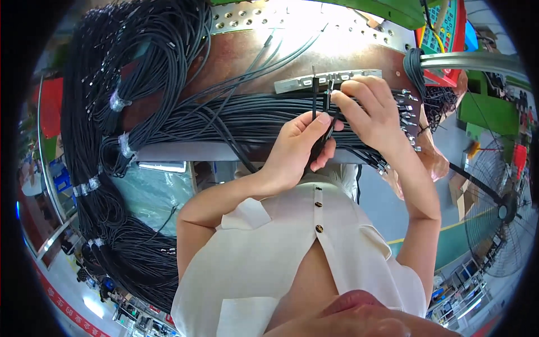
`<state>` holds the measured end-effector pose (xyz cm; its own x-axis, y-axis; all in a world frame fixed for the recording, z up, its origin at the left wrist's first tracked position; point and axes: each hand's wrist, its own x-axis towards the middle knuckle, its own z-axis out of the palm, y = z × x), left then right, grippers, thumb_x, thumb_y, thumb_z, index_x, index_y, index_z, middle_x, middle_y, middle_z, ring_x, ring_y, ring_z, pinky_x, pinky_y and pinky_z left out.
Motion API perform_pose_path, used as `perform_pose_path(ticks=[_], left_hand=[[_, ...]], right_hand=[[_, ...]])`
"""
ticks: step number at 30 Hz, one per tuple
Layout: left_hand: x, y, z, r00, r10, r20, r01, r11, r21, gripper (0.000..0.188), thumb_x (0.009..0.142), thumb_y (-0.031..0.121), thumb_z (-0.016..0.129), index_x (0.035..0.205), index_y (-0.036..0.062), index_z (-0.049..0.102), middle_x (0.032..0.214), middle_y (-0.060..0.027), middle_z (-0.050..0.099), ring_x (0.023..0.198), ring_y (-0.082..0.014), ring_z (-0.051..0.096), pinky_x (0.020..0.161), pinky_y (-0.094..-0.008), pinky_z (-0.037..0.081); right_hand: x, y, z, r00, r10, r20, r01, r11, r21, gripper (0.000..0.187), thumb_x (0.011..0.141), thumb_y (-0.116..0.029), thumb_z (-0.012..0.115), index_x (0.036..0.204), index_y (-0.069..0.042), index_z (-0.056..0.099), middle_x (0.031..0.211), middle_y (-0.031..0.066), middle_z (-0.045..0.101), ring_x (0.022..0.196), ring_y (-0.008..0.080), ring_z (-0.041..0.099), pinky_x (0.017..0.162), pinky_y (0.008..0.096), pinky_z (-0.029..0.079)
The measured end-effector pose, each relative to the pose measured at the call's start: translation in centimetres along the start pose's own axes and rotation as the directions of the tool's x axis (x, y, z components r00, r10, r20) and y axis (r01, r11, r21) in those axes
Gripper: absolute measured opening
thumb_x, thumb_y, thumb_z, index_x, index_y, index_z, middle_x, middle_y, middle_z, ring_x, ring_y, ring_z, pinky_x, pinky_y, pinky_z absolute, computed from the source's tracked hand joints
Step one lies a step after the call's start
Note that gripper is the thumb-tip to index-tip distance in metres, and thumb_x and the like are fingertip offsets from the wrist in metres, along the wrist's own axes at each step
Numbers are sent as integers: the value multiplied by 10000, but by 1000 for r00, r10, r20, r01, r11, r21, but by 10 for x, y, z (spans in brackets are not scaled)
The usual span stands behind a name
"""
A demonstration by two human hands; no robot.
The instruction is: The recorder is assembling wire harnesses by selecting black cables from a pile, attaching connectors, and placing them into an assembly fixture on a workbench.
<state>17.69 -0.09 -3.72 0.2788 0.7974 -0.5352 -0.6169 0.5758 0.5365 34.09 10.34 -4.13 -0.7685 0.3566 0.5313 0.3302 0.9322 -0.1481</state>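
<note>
My left hand (297,147) grips several thin black cables (315,92) that stand up between its thumb and fingers. My right hand (368,109) pinches the upper ends of those same cables, just below a grey metal fixture bar (328,80) with slots. Under both hands a thick layer of black cables (236,118) lies flat across the brown bench (236,53). Their metal plug ends (407,106) stick out to the right of my right hand.
Large bundles of black cable (106,101), bound with clear tape, hang down the left side. A perforated metal plate (252,17) and a green machine (387,11) sit at the back. A red and blue control box (449,28) and a floor fan (499,208) stand at the right.
</note>
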Motion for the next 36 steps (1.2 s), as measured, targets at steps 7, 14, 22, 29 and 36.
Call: perform_pose_path(ticks=[7,14,22,29,36], left_hand=[[-13,13,-20,975,223,4,-223,973,-61,368,1024,282,413,1275,31,508,654,3,447,576,-77,406,529,-205,371],[-18,27,-7,980,195,-38,-196,916,-350,402,1031,350,355,1292,70,478,617,54,343,549,-48,306,489,-184,268],[-7,15,-18,982,159,-98,-178,955,-237,273,1020,314,429,1003,81,570,613,46,369,530,-43,300,481,-189,264],[-8,18,-12,990,124,-61,-133,978,-162,260,993,281,479,962,42,578,605,17,454,508,-53,359,469,-206,288],[-12,31,-10,995,-9,96,-9,983,186,289,986,245,475,900,9,617,753,-85,631,619,-106,573,576,-233,459]], right_hand=[[16,-7,17,975,217,-48,-216,976,29,449,632,38,625,1068,-66,649,948,57,573,855,254,576,718,372,482],[35,-7,26,939,300,166,-342,864,371,208,715,43,645,889,-69,624,846,79,613,779,297,603,676,376,491],[49,-4,25,877,358,321,-462,814,352,113,720,21,642,812,-38,616,779,104,613,738,313,617,643,389,483],[35,-7,21,964,223,144,-250,943,220,196,724,1,665,898,-64,605,894,66,599,812,282,602,671,372,491],[23,9,8,985,171,-29,-170,985,34,199,712,-17,662,905,-52,628,882,69,646,803,249,631,689,341,494]])
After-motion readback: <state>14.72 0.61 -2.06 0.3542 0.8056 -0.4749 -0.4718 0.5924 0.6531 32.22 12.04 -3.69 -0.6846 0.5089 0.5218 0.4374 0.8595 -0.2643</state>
